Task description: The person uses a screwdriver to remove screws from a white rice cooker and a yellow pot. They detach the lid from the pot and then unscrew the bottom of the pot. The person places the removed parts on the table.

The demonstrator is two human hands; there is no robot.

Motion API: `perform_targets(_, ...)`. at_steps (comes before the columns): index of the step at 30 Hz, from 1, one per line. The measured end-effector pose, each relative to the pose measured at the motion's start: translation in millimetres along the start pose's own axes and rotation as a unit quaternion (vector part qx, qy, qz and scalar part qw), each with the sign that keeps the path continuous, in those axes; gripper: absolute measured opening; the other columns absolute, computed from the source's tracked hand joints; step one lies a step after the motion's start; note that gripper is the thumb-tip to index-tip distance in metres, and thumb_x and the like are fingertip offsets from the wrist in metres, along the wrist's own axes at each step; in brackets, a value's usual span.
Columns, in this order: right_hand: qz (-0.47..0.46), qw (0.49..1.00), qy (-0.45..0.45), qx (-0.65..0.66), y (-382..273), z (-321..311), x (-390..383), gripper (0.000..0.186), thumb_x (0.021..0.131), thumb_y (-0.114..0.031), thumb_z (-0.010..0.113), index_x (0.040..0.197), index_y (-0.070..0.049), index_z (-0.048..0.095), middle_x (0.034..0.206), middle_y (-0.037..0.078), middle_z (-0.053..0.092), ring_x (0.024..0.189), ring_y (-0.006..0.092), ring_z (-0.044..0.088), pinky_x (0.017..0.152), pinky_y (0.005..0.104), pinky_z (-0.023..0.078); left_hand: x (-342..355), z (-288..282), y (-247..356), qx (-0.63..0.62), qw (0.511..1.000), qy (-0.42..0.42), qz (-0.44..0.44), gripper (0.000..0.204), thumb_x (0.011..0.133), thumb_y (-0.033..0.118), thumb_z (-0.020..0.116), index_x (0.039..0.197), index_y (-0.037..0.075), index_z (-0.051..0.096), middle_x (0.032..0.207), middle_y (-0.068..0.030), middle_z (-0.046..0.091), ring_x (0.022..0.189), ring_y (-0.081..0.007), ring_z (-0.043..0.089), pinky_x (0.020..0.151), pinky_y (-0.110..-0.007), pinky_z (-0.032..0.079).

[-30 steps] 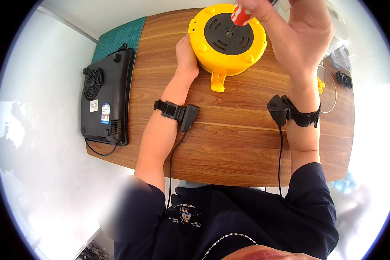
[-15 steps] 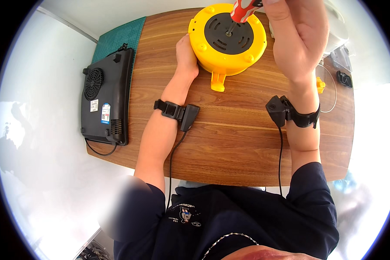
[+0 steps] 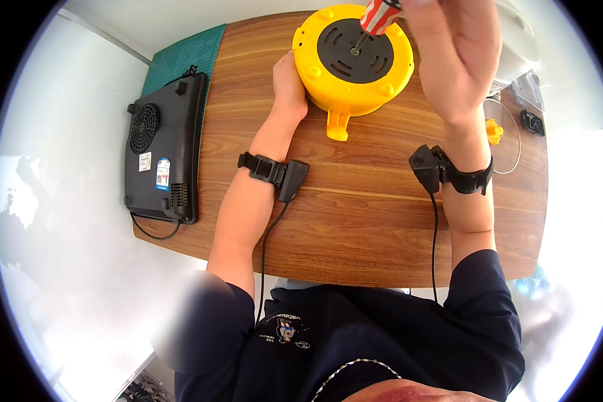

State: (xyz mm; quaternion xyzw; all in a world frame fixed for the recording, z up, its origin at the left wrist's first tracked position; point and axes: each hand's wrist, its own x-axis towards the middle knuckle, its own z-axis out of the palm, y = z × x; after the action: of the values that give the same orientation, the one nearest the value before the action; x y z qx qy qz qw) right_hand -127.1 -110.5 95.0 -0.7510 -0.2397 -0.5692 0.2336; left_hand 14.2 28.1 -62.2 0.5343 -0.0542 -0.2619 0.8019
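At the far side of the table lies a yellow round housing (image 3: 308,84) with a black slotted disc (image 3: 338,63) on top and a small spout-like tab at its near edge. My left hand (image 3: 289,87) is closed against its left side, fingers partly hidden behind the wall. Over the disc, my right hand (image 3: 459,60) grips a screwdriver (image 3: 380,17) with a red-and-white striped handle; its fingers run out of the upper edge. The screwdriver leans to the right, its tip on the screw at the disc's centre.
A black appliance with a round vent (image 3: 164,144) and a cord lies at the left, partly over a green cutting mat (image 3: 181,57). To the right are a small yellow part (image 3: 494,132), a thin white cable (image 3: 518,144), a black clip-like piece (image 3: 532,122) and a white appliance (image 3: 516,47).
The striped screwdriver handle has turned about its axis, and my right hand has turned and shifted slightly left. My left hand and the yellow housing stay almost in place.
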Motion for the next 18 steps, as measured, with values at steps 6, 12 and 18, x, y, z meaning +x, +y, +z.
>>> perform_targets(6,-0.039,0.999,0.001,0.020,16,-2,-2,0.040,0.100,-0.016,0.067,0.134,0.003,0.057,0.124,0.014,0.058,0.108,0.0192,0.056,0.092,0.0284,0.047,2,0,-2,-0.002,1.000,-0.004,0.005,0.020,0.103,0.018,0.052,0.095,0.007,0.066,0.093,-0.0002,0.067,0.084,-0.0126,0.061,0.078,-0.031,0.048)
perform_targets(12,-0.048,0.998,0.026,-0.028,-3,-2,4,0.035,0.101,-0.015,0.066,0.130,0.004,0.058,0.123,0.015,0.060,0.105,0.0187,0.058,0.090,0.0283,0.048,3,-1,-3,0.000,1.000,-0.004,0.008,0.021,0.102,0.019,0.052,0.093,0.007,0.066,0.092,-0.0002,0.067,0.083,-0.0126,0.060,0.077,-0.031,0.048)
perform_targets(18,-0.028,0.996,0.036,0.073,11,1,-3,0.031,0.099,-0.014,0.068,0.124,0.002,0.061,0.115,0.012,0.063,0.102,0.0177,0.058,0.090,0.0277,0.046,6,0,-5,0.000,1.000,-0.001,0.005,0.020,0.102,0.019,0.053,0.095,0.007,0.067,0.093,-0.0002,0.067,0.085,-0.0128,0.061,0.077,-0.031,0.048)
